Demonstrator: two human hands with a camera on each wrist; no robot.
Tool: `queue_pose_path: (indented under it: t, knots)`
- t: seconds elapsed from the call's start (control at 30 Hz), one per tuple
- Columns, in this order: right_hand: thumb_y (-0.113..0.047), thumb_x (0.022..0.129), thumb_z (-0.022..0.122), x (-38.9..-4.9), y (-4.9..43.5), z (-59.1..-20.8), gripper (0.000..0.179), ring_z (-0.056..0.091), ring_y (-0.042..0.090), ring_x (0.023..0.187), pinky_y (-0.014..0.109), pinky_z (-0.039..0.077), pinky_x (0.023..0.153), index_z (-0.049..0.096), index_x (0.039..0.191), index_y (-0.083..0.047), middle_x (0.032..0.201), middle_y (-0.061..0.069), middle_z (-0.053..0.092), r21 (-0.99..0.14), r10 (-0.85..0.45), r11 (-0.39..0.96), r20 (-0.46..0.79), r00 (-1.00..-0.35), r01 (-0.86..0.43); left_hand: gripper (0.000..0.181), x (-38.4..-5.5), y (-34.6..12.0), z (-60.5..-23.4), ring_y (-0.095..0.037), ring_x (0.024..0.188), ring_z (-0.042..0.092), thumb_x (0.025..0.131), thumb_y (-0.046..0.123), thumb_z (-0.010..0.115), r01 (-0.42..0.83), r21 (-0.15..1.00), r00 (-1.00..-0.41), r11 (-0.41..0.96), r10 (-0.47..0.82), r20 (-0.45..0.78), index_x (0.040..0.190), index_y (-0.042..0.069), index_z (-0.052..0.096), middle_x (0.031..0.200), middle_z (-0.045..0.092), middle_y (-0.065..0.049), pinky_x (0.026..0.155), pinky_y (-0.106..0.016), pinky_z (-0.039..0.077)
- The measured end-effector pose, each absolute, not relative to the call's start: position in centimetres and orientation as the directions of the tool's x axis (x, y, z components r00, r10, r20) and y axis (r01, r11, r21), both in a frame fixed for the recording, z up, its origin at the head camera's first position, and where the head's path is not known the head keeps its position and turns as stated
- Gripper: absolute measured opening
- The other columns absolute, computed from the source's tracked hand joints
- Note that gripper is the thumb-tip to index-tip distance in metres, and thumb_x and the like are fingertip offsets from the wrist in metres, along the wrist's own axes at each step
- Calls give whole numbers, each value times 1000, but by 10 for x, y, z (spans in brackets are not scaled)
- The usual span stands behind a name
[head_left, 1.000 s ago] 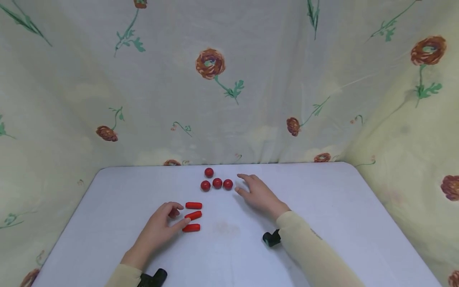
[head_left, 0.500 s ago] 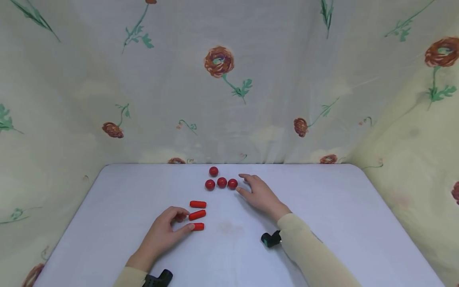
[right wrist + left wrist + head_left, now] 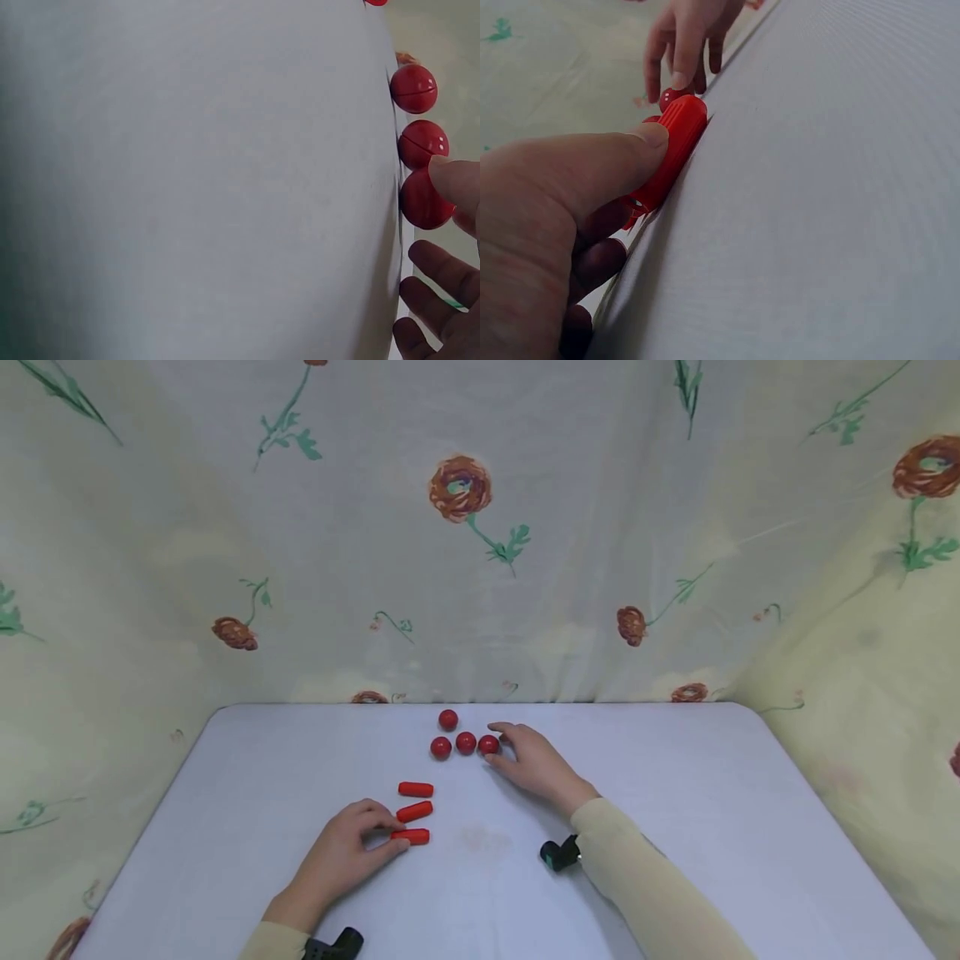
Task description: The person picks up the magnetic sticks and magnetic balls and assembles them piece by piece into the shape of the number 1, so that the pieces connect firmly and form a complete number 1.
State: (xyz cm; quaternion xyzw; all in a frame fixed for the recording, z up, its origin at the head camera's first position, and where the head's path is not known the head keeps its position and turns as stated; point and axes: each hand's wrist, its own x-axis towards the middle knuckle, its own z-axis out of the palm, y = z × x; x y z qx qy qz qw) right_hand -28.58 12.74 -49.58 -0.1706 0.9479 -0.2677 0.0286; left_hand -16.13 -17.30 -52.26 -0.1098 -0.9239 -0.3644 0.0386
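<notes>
My left hand (image 3: 347, 852) pinches the left end of the nearest of 3 short red ribbed cylinders (image 3: 417, 837). In the left wrist view the thumb lies along this ribbed cylinder (image 3: 681, 142), with fingers curled behind it. Two more red cylinders (image 3: 416, 812) lie just beyond, side by side. My right hand (image 3: 536, 764) has thumb and forefinger around the rightmost glossy red ball (image 3: 489, 744). The right wrist view shows the thumb on that ball (image 3: 421, 202), which has a seam; its far side is hidden by the fingers.
Two more red balls (image 3: 466, 742) stand to the left of the held one, and another red ball (image 3: 447, 719) sits behind them. A white-covered table (image 3: 675, 793) carries everything. Flowered cloth (image 3: 337, 552) hangs behind and at the sides.
The left hand has come down toward the nearest cylinder and now pinches it. The right hand has moved left, its thumb and forefinger closing around the rightmost ball. The head view shifted slightly.
</notes>
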Motion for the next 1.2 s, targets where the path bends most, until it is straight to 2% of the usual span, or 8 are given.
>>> queue_pose_path:
  t: [0.2,0.4,0.77,1.0,1.2]
  knots:
    - [-37,92,69,-287,123,-494,53,57,22,115,42,44,101,55,140,-19,123,4,63,-484,-341,816,37,-939,-316,19,-161,-172,-522,-3,89,55,76,31,87,268,644,-963,716,186,194,88,34,72,89,57,23,85,-37,51]
    - [-35,92,70,-287,121,-497,47,58,21,110,41,45,98,60,136,-21,119,3,64,-432,-360,834,44,-932,-343,17,-159,-172,-525,-3,89,54,78,34,86,254,650,-967,716,183,176,89,36,72,88,57,24,84,-37,51]
    - [-34,91,73,-283,131,-498,45,57,21,116,41,45,100,64,130,-15,123,2,65,-501,-308,817,41,-950,-286,20,-161,-173,-524,-3,86,54,76,31,87,267,647,-963,714,189,190,91,36,74,86,57,23,80,-32,51]
    - [-33,91,73,-274,147,-500,45,58,19,107,40,47,96,63,132,-15,122,3,64,-522,-316,798,65,-947,-302,20,-162,-175,-523,-3,84,53,76,31,87,263,643,-965,720,188,184,90,36,75,84,57,23,78,-31,49]
    - [-32,91,73,-264,158,-503,46,59,21,109,40,48,96,63,131,-13,124,5,64,-555,-326,772,75,-943,-311,20,-161,-174,-522,-3,83,52,76,31,87,247,643,-969,725,179,170,90,36,75,82,57,23,78,-31,49]
